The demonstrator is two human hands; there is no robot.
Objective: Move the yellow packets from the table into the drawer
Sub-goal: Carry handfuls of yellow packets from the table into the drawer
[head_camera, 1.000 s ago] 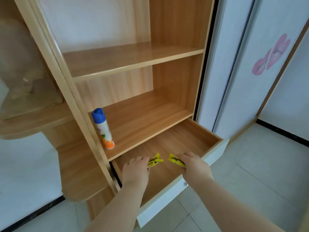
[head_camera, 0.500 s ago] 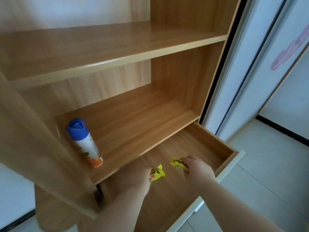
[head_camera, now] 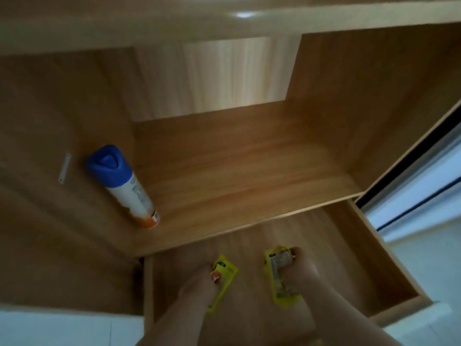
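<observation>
Left hand [head_camera: 199, 283], right hand [head_camera: 303, 270] lowered, fingers pinched closed.

Whole view smeared by motion blur. Print on both crinkled yellow plastic packets [head_camera: 280, 278] unreadable. Left hand [head_camera: 199, 283] fingers hidden against the left yellow packet [head_camera: 223, 273], grip unclear. Forearms cut off at bottom edge. Label on blue-capped white spray can [head_camera: 124, 186] illegible. Open wooden drawer [head_camera: 374, 258] front partly hidden.

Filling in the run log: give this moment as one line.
stage: placing | left hand: holds yellow packet | right hand: holds second yellow packet | both over open drawer | spray can on shelf
</observation>
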